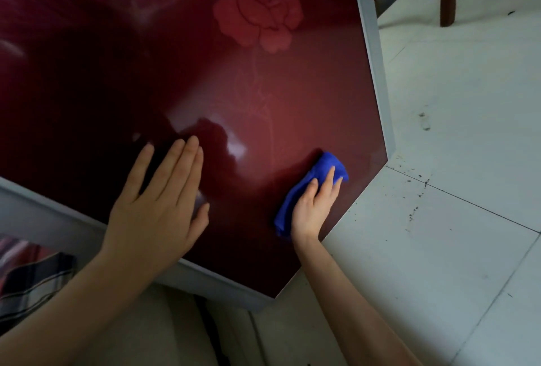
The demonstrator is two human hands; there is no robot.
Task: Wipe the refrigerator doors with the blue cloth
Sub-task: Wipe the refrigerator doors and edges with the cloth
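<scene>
Wiping in progress on the red refrigerator door [181,52]. The blue cloth [327,162] is bunched and pressed against the glossy panel close to the door's bottom edge, near its lower corner. It is grasped by the right hand [314,209], whose fingers are curled over it. The left hand [158,204] is laid flat with fingers straight, holding nothing, beside the door's side edge. The lower panel is judged to be under treatment. Glare and dim light leave it uncertain whether the upper area has been wiped, and any other door is out of view.
</scene>
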